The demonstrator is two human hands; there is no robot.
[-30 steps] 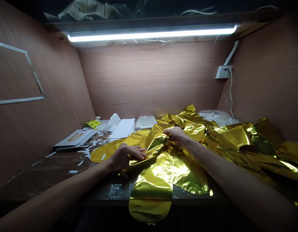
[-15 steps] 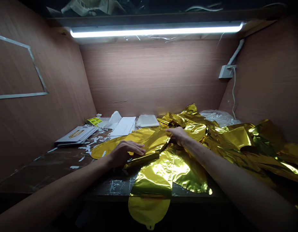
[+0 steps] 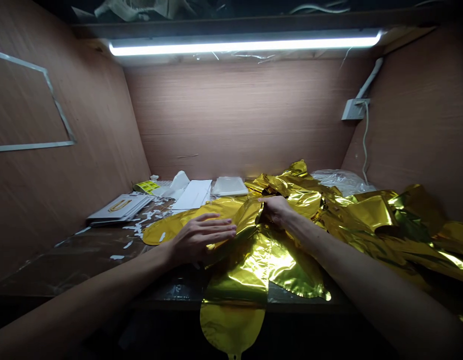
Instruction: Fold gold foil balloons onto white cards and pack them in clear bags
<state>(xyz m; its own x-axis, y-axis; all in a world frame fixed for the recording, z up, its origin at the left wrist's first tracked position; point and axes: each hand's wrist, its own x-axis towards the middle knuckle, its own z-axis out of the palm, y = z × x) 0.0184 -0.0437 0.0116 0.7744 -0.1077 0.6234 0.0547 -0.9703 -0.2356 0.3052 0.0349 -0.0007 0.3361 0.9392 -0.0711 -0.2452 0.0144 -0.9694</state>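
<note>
A gold foil balloon (image 3: 237, 280), flat and shiny, lies across the worktop, its rounded end with a small tab hanging over the front edge. My left hand (image 3: 205, 232) rests palm down on the folded part of the foil, fingers stretched out to the right. Closed around a bunched piece of the foil, my right hand (image 3: 276, 210) grips it a little farther back; its fingertips are partly hidden. Another gold foil part (image 3: 167, 227) spreads to the left behind my left hand.
More crumpled gold foil (image 3: 366, 215) covers the right side. White cards with a gold U (image 3: 119, 207) are stacked at the left, near paper scraps. White sheets (image 3: 193, 194), a clear plastic box (image 3: 230, 186) and a plastic bag (image 3: 342, 181) lie at the back. A cable (image 3: 364, 145) hangs at right.
My left hand has moved slightly right and its fingers have straightened over the foil. The fold near it is flattened. My right hand has hardly moved.
</note>
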